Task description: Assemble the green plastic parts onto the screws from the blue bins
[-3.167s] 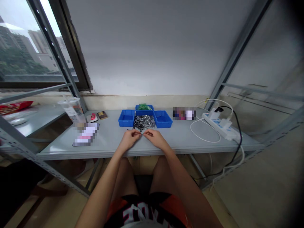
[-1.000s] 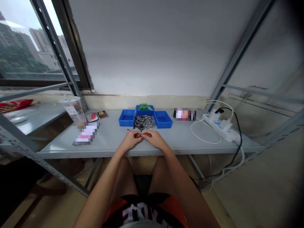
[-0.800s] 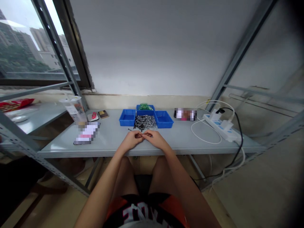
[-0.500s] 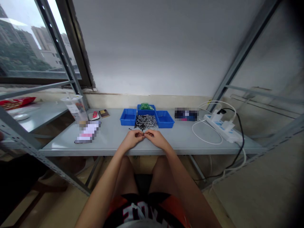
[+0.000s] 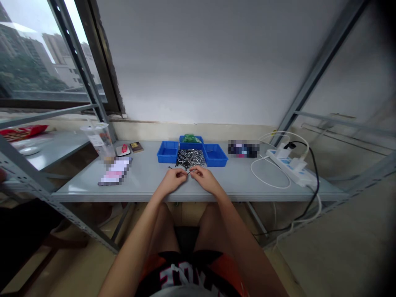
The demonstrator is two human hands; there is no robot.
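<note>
My left hand (image 5: 173, 180) rests near the desk's front edge, thumb and forefinger pinched on one end of a thin dark screw (image 5: 189, 172). Facing it, my right hand (image 5: 203, 178) pinches the screw's other end, so only a short piece shows between the fingertips. Just beyond both hands lies a loose pile of silver and black screws (image 5: 191, 157). Around the pile stand a left blue tray (image 5: 168, 159), a right blue tray (image 5: 216, 162) and a back blue tray (image 5: 189, 146) holding a green packet (image 5: 190, 138).
On the left of the desk (image 5: 145, 181) are a pixelated phone (image 5: 116, 171), a plastic cup (image 5: 99, 140) and small packets. To the right lie a pixelated dark item (image 5: 243, 149), a white cable and a power strip (image 5: 289, 167). Metal shelf posts flank the desk.
My hands have drawn slightly apart, the right one shifting a little up and right. More of the screw now shows between the fingertips.
</note>
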